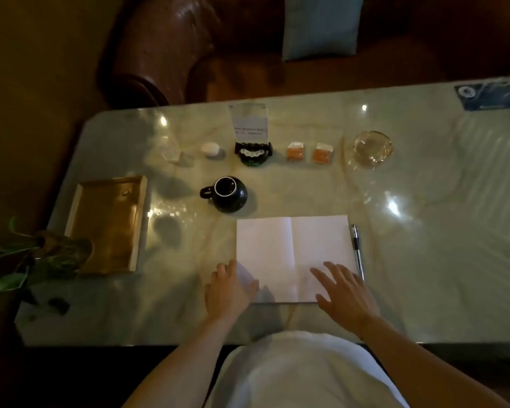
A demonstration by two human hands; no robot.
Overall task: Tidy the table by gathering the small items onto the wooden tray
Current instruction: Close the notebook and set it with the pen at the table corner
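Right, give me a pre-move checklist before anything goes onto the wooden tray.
1. Wooden tray free to receive items: ok, nothing seen in it.
2. Left hand free: ok, on the open notebook's corner, holding nothing.
3. Right hand free: ok, open over the notebook.
4. Two orange packets clear to grasp: ok, apart from neighbours.
5. Black mug empty: cannot tell.
6. Plant leaves clear of tray: not ok, overlapping its near corner.

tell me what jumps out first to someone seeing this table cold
The open white notebook at the near edge, brightest thing in the dim scene, with both hands on it: the left hand at its left corner, the right hand spread over its lower right. Next, the empty wooden tray at the table's left, and a black mug just beyond the notebook.
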